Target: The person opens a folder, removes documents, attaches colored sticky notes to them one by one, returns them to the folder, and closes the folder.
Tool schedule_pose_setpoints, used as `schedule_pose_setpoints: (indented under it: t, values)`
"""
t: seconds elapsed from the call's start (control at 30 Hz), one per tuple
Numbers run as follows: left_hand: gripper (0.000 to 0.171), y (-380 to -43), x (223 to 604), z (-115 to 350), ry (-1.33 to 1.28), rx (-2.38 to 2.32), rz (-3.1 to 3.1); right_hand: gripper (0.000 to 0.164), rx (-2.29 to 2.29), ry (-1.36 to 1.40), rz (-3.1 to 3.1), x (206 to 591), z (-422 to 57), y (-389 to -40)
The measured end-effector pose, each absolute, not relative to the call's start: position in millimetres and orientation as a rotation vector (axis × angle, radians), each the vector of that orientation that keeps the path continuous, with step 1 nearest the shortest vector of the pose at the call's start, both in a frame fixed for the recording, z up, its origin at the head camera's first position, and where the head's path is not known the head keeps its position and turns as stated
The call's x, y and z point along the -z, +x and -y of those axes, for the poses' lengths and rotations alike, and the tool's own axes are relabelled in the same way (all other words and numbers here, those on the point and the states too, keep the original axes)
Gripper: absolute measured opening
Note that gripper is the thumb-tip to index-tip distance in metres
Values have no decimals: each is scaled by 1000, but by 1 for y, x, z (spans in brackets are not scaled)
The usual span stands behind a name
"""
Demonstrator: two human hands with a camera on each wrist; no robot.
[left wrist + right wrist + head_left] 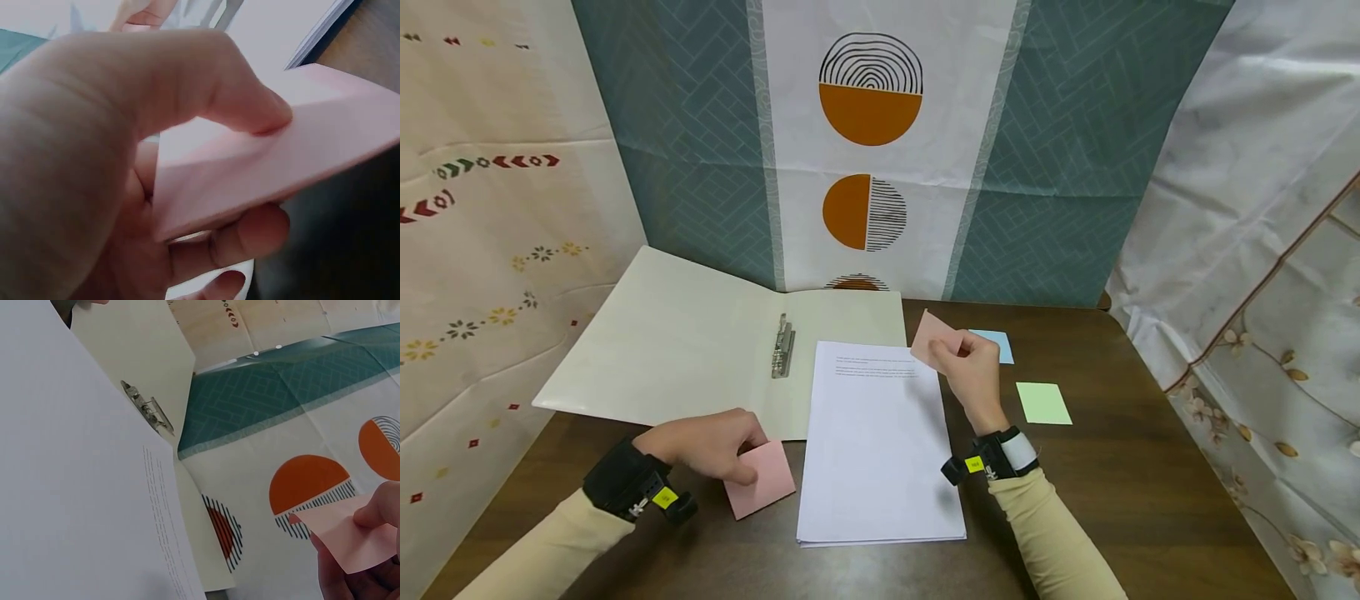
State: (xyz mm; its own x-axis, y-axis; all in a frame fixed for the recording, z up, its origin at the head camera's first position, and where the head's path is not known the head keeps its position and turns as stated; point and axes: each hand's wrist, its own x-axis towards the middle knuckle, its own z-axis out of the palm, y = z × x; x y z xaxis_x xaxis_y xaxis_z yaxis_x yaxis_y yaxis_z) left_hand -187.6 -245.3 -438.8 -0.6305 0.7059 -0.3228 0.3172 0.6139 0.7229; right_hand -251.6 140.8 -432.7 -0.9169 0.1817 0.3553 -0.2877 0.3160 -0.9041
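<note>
My left hand [715, 446] grips a pad of pink sticky notes [763, 482] at the lower left, thumb on top and fingers beneath. The pad's thickness shows along its edge in the left wrist view, where the pink pad [250, 156] fills the middle. A single pink sticky note [934, 337] is pinched between thumb and fingers of my right hand [973, 375], raised by the top right corner of a stack of paper [880, 450]. In the right wrist view this note [350, 534] curls slightly at one corner. Several printed lines run across the top sheet.
An open white binder [685, 350] with a metal clip [782, 350] lies at the back left, partly under the paper. A green sticky note [1043, 403] and a blue one [997, 345] lie on the brown table [1150, 483] at right. Patterned cloths hang behind.
</note>
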Motion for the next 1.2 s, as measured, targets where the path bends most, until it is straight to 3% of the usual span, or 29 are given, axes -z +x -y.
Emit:
schedule_pose_setpoints:
  t: [0.53,0.9,1.2]
  values:
    - [8,-177,446,230,708,-512,-2476,40,-1633,124,2203,431,-140,-249]
    - [36,-175,443,230,673,-281,-2687,40,-1658,142,2196,433,-138,-249]
    - [45,-177,440,233,699,-231,-2747,41,-1653,138,2200,432,-140,-250]
